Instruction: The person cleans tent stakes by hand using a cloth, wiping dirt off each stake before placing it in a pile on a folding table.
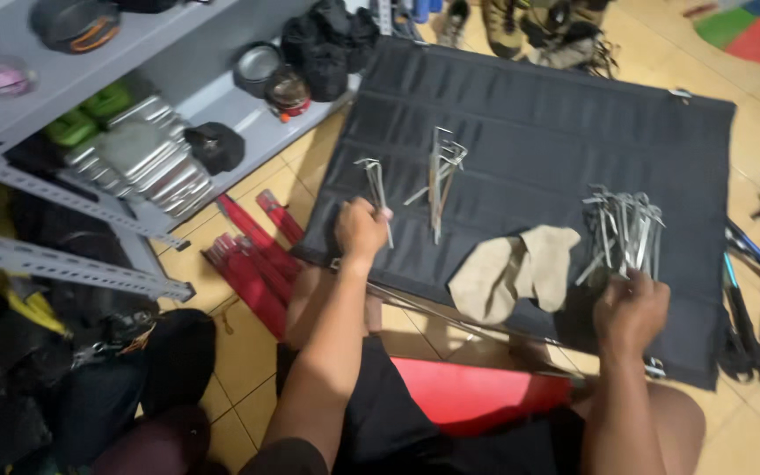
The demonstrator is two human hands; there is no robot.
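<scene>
While our left hand (361, 228) closes in a fist around a few metal tent pegs (375, 182) on the black fabric mat (529, 132), our right hand (631, 310) clutches a bigger peg bundle (623, 230). Its fingers seem curled shut, though they are hidden from us; a beige pouch (515, 271) lies between.

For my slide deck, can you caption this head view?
Left hand and right hand sort metal tent pegs on a dark mat beside a beige pouch.
</scene>
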